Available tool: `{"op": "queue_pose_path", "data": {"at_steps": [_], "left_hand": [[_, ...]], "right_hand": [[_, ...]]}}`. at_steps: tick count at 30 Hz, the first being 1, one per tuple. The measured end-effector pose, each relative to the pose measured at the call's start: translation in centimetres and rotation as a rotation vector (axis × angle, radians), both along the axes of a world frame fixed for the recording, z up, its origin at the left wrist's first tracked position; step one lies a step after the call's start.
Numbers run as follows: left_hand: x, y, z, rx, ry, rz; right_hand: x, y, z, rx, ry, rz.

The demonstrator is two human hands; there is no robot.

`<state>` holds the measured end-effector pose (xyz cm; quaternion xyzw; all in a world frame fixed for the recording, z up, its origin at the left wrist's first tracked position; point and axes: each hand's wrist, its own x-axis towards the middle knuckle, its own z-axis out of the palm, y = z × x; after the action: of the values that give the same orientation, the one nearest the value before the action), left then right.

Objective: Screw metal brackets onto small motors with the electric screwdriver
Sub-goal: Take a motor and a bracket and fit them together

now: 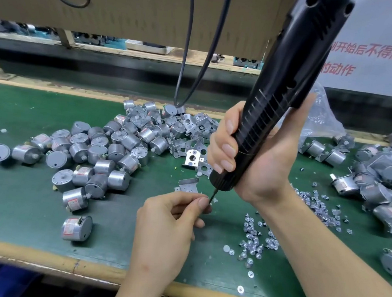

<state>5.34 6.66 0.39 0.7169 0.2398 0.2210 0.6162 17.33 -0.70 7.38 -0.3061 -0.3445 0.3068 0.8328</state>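
My right hand (259, 155) grips the black electric screwdriver (286, 85), tilted, its bit (213, 196) pointing down at my left fingertips. My left hand (170, 220) pinches something tiny at the bit's tip, likely a screw, mostly hidden by the fingers. A loose metal bracket (187, 185) lies on the green mat just beyond my left hand. A pile of small silver motors (108, 148) covers the mat to the left. More brackets (192, 157) lie behind the bit.
Loose screws (254, 239) are scattered right of my left hand. Motors with brackets (386, 173) heap at the right edge. A plastic bag (321, 115) sits behind the screwdriver. Black cables (188, 50) hang down at the back. The bench's wooden front edge (57, 262) runs near me.
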Motion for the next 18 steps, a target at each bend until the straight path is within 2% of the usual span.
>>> {"op": "queue_pose_path", "data": {"at_steps": [6, 13, 18], "left_hand": [[0.12, -0.10, -0.19, -0.024, -0.028, -0.039], [0.40, -0.19, -0.33, -0.250, -0.043, -0.076], [0.27, -0.17, -0.39, -0.284, -0.020, -0.082]], "right_hand": [[-0.09, 0.04, -0.02, -0.004, -0.004, -0.003], [-0.09, 0.03, 0.00, -0.002, -0.024, -0.014], [-0.14, 0.10, -0.23, -0.017, -0.040, -0.012]]}}
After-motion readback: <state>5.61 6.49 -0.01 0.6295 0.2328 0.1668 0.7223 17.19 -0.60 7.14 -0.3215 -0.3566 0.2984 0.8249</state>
